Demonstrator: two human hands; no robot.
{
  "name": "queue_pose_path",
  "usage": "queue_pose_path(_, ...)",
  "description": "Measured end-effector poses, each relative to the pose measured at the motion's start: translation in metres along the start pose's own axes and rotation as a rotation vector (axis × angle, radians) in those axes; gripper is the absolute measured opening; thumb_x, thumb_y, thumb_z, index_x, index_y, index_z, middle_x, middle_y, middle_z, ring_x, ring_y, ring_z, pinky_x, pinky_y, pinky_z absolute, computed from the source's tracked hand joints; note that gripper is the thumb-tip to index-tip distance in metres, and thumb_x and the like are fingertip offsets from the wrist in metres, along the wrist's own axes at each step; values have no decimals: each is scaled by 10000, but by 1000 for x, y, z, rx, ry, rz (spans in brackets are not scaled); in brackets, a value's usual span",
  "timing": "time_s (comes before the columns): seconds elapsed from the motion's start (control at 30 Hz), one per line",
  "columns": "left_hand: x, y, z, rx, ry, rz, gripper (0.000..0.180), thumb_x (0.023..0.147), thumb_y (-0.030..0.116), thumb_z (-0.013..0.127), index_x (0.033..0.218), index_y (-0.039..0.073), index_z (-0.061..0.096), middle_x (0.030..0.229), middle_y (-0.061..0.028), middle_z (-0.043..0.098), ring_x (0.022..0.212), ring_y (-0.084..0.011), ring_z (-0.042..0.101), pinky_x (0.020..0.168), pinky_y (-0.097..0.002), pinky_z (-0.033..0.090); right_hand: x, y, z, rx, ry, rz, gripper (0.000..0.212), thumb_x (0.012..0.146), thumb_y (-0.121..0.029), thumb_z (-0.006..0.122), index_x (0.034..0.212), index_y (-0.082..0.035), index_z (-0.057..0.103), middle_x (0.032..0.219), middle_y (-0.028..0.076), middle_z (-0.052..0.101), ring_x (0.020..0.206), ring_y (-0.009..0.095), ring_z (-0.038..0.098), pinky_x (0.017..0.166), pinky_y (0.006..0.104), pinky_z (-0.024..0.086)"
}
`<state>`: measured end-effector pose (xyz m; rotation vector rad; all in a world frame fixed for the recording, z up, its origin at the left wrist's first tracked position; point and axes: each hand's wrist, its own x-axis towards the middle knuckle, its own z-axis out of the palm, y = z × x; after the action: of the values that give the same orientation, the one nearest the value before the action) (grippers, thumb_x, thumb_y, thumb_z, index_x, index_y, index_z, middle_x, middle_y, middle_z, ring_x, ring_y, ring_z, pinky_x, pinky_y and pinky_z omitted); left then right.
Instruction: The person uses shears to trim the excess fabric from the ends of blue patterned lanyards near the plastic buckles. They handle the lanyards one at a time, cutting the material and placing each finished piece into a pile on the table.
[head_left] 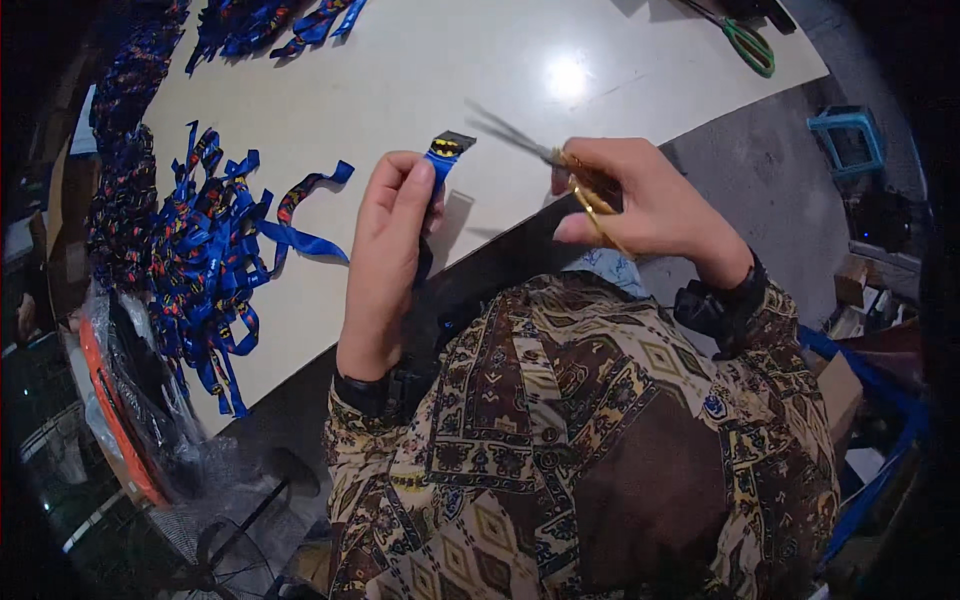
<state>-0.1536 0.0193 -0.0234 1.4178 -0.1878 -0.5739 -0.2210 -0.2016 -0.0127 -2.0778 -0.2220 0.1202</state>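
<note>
Between the thumb and fingers of my left hand (388, 235) is a blue ribbon (444, 150) with a yellow-and-black emblem, its dark end sticking up past the thumb. The lower part of that ribbon is mostly hidden behind the hand. My right hand (650, 195) grips gold-handled scissors (520, 138), the blades slightly parted and pointing left toward the ribbon end without touching it. To the left of my left hand lies a tangled pile of blue printed ribbon pieces (205, 265), one loose strip (300, 245) reaching out from it.
The pale table (400, 90) runs across the front. More ribbons lie at its far left, and green-handled scissors (750, 48) near the far right corner. A teal stool (848, 140) stands on the floor at right. A wire fan (235, 540) and plastic wrapping are at lower left.
</note>
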Motion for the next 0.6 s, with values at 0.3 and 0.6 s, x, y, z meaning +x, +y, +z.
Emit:
queue_pose_path(0.3,2,1,7,37,22,47,135,921,169,450,934,36,467,694,11,418,610,-53,365,551,-194,308,-15,18,6,-402,95,-141,424,671,-419,717,711,-41,529,572,78,511,502,236,516,471,309,373)
queue_pose_path(0.6,0,1,11,84,31,43,127,922,165,449,930,41,475,695,21,433,601,-41,361,541,-183,292,-17,17,7,-426,127,-175,401,675,-410,716,717,-50,543,549,69,516,493,234,533,467,303,381)
